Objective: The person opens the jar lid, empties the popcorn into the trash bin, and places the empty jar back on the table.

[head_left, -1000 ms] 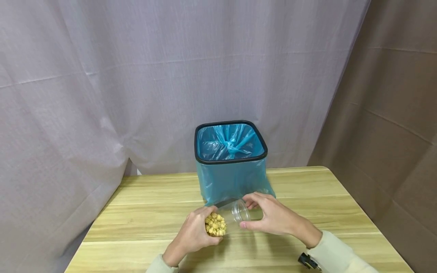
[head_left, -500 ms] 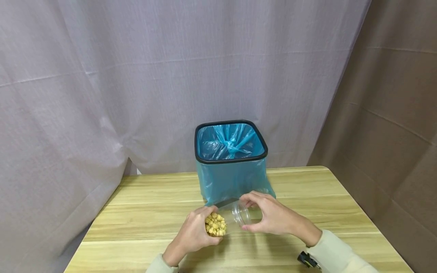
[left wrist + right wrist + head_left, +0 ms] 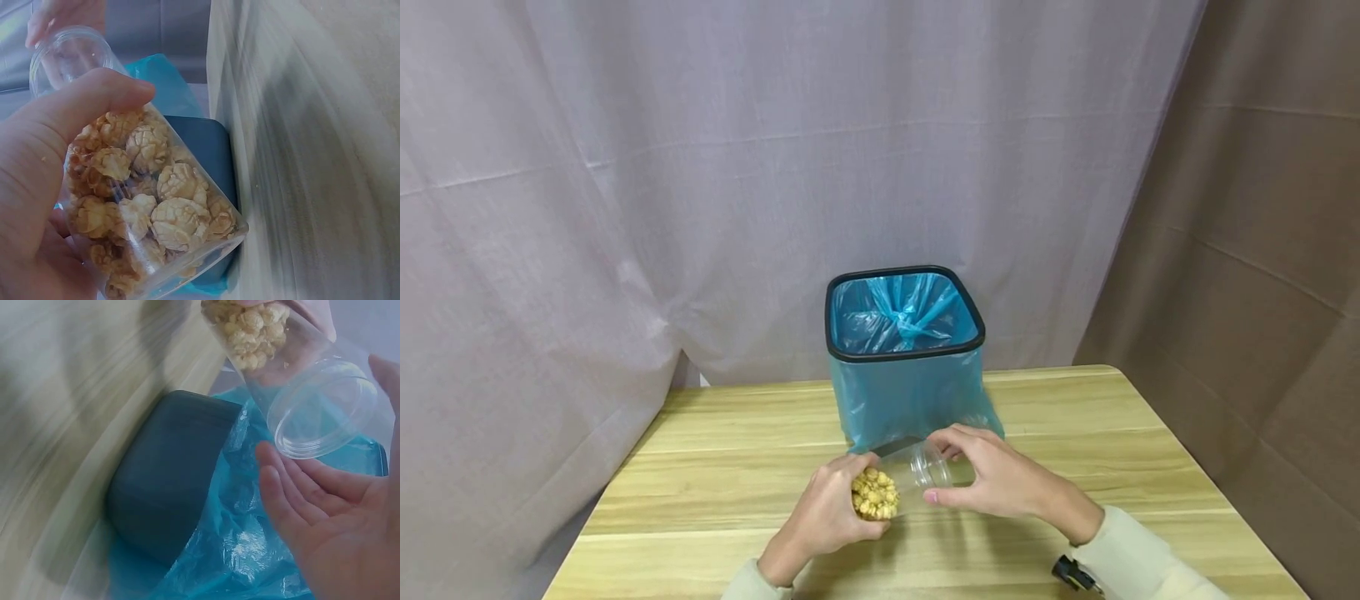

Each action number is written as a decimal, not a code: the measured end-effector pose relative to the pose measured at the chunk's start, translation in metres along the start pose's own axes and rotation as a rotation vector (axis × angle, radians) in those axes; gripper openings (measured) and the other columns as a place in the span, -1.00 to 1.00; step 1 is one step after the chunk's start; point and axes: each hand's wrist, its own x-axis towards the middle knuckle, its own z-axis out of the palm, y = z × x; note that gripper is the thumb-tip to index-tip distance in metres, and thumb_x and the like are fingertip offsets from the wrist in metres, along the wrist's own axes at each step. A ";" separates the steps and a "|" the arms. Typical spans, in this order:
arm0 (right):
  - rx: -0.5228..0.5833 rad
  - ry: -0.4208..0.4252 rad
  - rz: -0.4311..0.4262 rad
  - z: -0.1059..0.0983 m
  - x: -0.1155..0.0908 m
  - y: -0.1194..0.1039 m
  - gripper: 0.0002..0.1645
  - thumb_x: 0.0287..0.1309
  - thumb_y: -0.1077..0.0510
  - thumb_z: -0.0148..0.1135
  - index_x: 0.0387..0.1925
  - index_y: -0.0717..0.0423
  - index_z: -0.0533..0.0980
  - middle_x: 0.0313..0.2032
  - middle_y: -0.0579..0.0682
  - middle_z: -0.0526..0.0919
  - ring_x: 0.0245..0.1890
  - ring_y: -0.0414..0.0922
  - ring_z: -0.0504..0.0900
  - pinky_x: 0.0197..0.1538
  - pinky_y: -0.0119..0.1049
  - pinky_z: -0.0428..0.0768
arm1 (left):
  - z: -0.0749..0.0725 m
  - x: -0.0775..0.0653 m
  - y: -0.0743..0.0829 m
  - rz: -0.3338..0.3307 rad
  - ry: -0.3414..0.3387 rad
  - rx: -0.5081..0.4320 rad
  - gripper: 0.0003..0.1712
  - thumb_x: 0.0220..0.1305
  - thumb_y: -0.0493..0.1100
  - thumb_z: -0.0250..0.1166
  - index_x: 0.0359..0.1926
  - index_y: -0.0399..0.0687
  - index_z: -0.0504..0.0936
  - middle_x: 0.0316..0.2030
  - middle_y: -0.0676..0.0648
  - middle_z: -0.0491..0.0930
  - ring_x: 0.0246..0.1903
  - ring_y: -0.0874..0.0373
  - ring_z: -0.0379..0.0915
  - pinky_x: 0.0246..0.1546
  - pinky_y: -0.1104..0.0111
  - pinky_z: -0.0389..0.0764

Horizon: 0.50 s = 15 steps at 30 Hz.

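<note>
My left hand (image 3: 831, 507) grips a clear plastic jar (image 3: 907, 477) around its base end, thumb and fingers on opposite sides. The jar lies tilted above the table, its round rim pointing right. Caramel-coloured popcorn (image 3: 150, 200) is gathered at the base end, and the rim end holds none. Whether a clear lid covers the rim (image 3: 325, 409) I cannot tell. My right hand (image 3: 1000, 475) is spread around the rim end, thumb and fingers apart. In the right wrist view its fingers (image 3: 312, 487) lie just below the rim; no firm hold shows.
Behind the jar stands a dark-rimmed bin (image 3: 906, 356) lined with a blue plastic bag (image 3: 910, 392). The bin's dark base (image 3: 175, 469) shows in the right wrist view. Everything sits on a light wooden table (image 3: 737, 467). A grey curtain (image 3: 760, 167) hangs behind, a brown one (image 3: 1247, 275) at the right.
My right hand's thumb and fingers have shifted slightly about the jar's rim. My left hand and the jar have stayed nearly still, and the popcorn is at the base end throughout.
</note>
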 end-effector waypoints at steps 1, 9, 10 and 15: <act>0.002 -0.001 0.002 0.001 0.000 0.000 -0.20 0.23 -0.36 0.42 0.29 0.04 0.54 0.08 -0.08 0.70 0.02 -0.18 0.70 0.13 -0.12 0.75 | 0.000 0.000 0.000 -0.001 -0.002 -0.002 -0.15 -0.25 0.00 0.73 0.16 -0.02 0.64 -0.03 0.05 0.74 -0.05 0.23 0.65 0.00 0.36 0.76; -0.025 0.020 -0.065 -0.004 0.000 0.000 -0.17 0.14 -0.26 0.55 0.32 0.04 0.51 0.09 -0.20 0.65 0.06 -0.22 0.67 0.17 -0.13 0.74 | 0.000 0.001 0.000 -0.004 -0.010 -0.014 -0.15 -0.23 0.01 0.73 0.18 -0.04 0.64 -0.01 0.03 0.75 -0.06 0.23 0.64 -0.02 0.39 0.75; -0.035 0.020 -0.072 -0.005 0.000 0.000 -0.15 0.12 -0.27 0.56 0.33 0.04 0.50 0.10 -0.21 0.64 0.08 -0.22 0.67 0.18 -0.11 0.74 | -0.001 0.000 0.000 -0.005 -0.006 -0.012 -0.14 -0.24 0.01 0.73 0.17 -0.04 0.64 -0.02 0.03 0.75 -0.06 0.23 0.65 -0.01 0.38 0.75; -0.054 0.030 -0.089 -0.012 -0.002 0.000 -0.10 0.07 -0.22 0.61 0.36 0.00 0.48 0.13 -0.19 0.63 0.13 -0.17 0.66 0.21 -0.01 0.74 | -0.002 -0.001 -0.001 -0.018 0.010 -0.014 -0.16 -0.25 0.03 0.74 0.15 0.01 0.64 -0.04 0.09 0.74 -0.06 0.27 0.63 0.00 0.37 0.75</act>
